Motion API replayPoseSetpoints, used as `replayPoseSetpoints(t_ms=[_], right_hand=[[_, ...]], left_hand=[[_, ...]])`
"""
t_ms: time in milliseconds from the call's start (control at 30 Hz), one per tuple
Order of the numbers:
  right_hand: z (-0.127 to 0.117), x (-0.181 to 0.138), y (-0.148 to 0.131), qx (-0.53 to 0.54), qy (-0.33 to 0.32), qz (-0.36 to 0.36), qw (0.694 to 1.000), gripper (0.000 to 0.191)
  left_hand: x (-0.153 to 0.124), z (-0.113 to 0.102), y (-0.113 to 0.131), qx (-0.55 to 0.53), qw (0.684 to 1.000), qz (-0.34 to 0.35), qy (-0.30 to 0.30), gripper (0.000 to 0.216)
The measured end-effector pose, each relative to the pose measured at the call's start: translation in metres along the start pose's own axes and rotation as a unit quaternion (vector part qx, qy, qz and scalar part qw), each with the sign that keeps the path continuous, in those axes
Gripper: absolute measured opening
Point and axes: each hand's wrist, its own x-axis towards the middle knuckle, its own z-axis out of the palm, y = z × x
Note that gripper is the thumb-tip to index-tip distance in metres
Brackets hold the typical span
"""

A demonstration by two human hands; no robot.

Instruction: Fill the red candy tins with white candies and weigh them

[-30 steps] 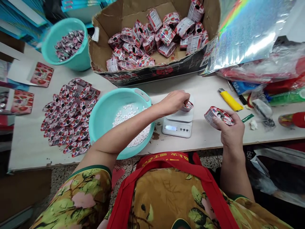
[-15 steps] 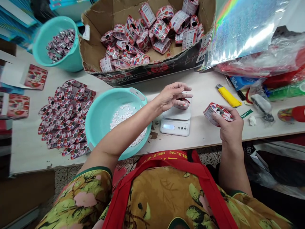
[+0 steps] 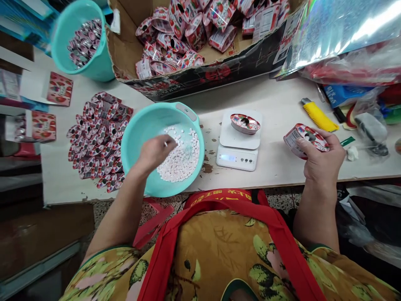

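Observation:
My left hand (image 3: 155, 153) reaches into a teal basin (image 3: 140, 129) of small white tablets (image 3: 181, 156), its fingers curled together at the edge of the heap with a tablet at the fingertips. My right hand (image 3: 322, 161) grips a red strawberry-print pouch (image 3: 305, 137) above the table, to the right of a small white scale (image 3: 239, 144). Another open pouch (image 3: 245, 123) lies alone on the scale's platform.
A cardboard box (image 3: 200, 79) of filled pouches stands at the back. Flat pouches (image 3: 98, 140) are fanned out at the left, beside a teal bucket (image 3: 98, 69) holding more. A yellow lighter (image 3: 318, 115), plastic bags and clutter lie at the right.
My left hand has left the pouch on the scale and moved left into the teal basin of tablets. My right hand still holds its pouch.

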Motion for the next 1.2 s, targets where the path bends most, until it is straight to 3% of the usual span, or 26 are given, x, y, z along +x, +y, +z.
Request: replayPoseSetpoints(t_ms=[67,133,300,367,433,533,667,767,867,967,1067,1133,1200], right_hand=[[0.002,0.001,0.003,0.006,-0.006,0.000,1.000,0.057],[0.003,0.002,0.004,0.001,-0.015,-0.005,1.000,0.058],[0.005,0.001,0.003,-0.023,-0.022,-0.019,0.999,0.057],[0.003,0.000,0.003,-0.020,-0.020,-0.016,0.999,0.059],[0.002,-0.001,0.004,-0.019,-0.017,-0.014,1.000,0.060],[0.003,-0.004,0.003,-0.021,-0.018,-0.004,1.000,0.060],[0.007,-0.009,-0.005,-0.019,-0.036,0.008,0.999,0.061],[0.007,-0.011,-0.010,-0.016,-0.041,0.012,0.999,0.063],[0.001,-0.009,-0.011,-0.019,-0.026,0.019,0.999,0.063],[-0.005,-0.005,-0.011,-0.037,-0.023,0.019,0.999,0.063],[0.000,-0.001,-0.014,-0.049,-0.033,-0.002,0.998,0.061],[0.015,0.002,-0.016,-0.028,-0.045,-0.022,0.998,0.059],[0.037,0.002,-0.017,-0.005,-0.062,-0.042,0.997,0.061]], left_hand=[[-0.023,0.005,-0.027,0.127,0.986,-0.044,-0.102,0.014],[-0.039,0.013,-0.043,0.180,0.965,-0.043,-0.186,0.008],[-0.048,0.011,-0.056,0.102,0.963,-0.044,-0.247,0.015],[-0.043,0.004,-0.053,0.019,0.977,-0.060,-0.205,0.014],[-0.033,0.002,-0.037,-0.065,0.990,-0.046,-0.116,0.014],[-0.012,0.019,0.014,-0.130,0.988,0.071,-0.042,0.008],[0.030,0.076,0.097,-0.095,0.945,0.301,-0.081,0.015],[0.061,0.116,0.132,-0.017,0.916,0.385,-0.109,0.022],[0.078,0.132,0.136,0.039,0.907,0.402,-0.124,0.023],[0.077,0.134,0.132,0.112,0.899,0.405,-0.123,0.017],[0.064,0.131,0.135,0.289,0.855,0.411,-0.126,0.015],[0.057,0.122,0.138,0.370,0.829,0.405,-0.107,0.024],[0.051,0.096,0.136,0.387,0.845,0.365,-0.057,0.028]])
